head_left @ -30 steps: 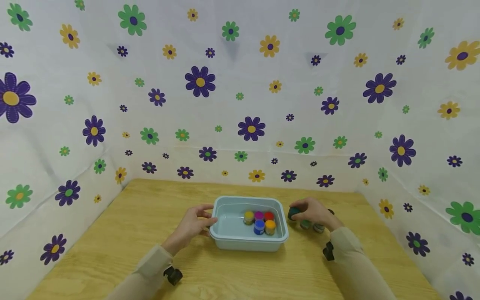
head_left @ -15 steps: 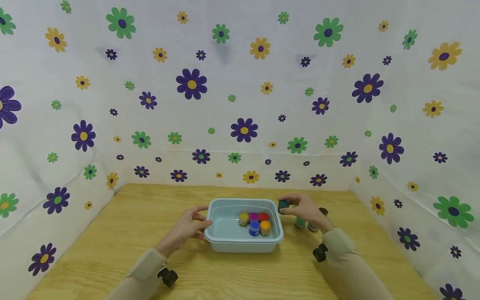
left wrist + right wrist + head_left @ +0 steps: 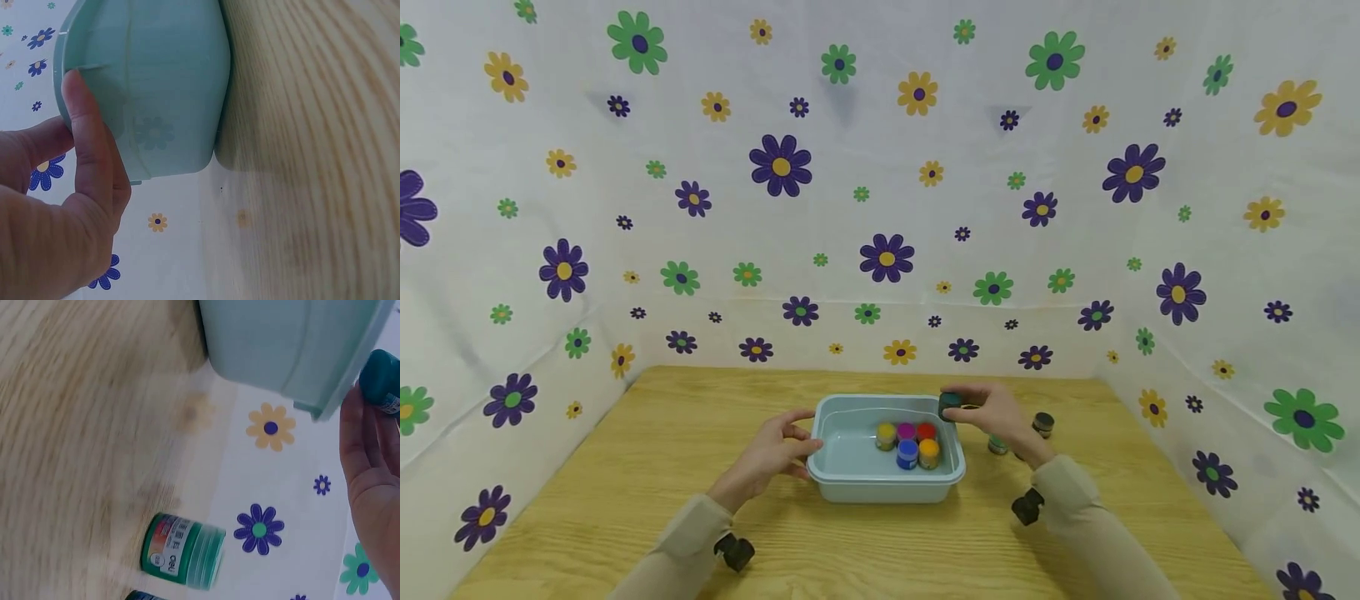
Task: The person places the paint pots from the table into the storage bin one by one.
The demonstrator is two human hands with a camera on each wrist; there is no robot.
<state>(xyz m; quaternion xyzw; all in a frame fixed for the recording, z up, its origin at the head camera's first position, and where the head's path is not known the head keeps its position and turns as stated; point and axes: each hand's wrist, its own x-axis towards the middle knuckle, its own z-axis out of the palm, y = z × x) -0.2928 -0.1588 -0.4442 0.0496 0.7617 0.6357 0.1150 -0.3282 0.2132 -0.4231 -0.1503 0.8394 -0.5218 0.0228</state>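
A light blue plastic basin [image 3: 850, 492] stands on the table, with yellow [image 3: 886, 436], magenta, red, blue [image 3: 907, 454] and orange [image 3: 928, 453] paint jars in its right half. At its left end, my left hand [image 3: 767, 454] grips the rim, thumb over the edge and fingers against the outer wall [image 3: 169, 81]. My right hand [image 3: 996, 414] pinches a dark teal paint jar [image 3: 950, 405] over the basin's back right corner. In the right wrist view this jar [image 3: 380, 378] appears tilted beside the rim, partly cut off by the frame.
Right of the basin, a green paint jar [image 3: 172, 550] and a dark-lidded jar [image 3: 1042, 425] stand on the wooden table [image 3: 760, 533]. Another jar is mostly hidden behind my right wrist. Flower-patterned white sheeting [image 3: 820, 225] encloses the back and sides.
My right hand has carried the teal jar left and up, from beside the basin to above its back right corner. My left hand stays on the rim. The head view has shifted slightly.
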